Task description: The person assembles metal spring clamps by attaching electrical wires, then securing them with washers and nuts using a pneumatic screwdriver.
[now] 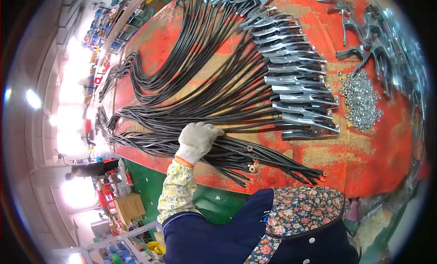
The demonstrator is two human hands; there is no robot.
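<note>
Gloved left hand (198,140) closed over a bundle of black cables (255,159).

Fingers wrap the bundle near the table (364,159) edge; its long axis runs right toward ring-lug ends (251,166), clamps (298,88) lying beyond. Right hand unseen.

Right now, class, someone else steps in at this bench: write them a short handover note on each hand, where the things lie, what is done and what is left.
Left hand: gloved, resting on the loose bundle of black cables at the near edge of the red table; whether it grips them cannot be told.
Right hand: not in view.
Done: a row of metal clamps already has cables attached, fanning out to the left.
Left: the loose cables with ring ends carry no clamps. Spare clamps lie far right, with a pile of small washers or nuts beside the row.
</note>
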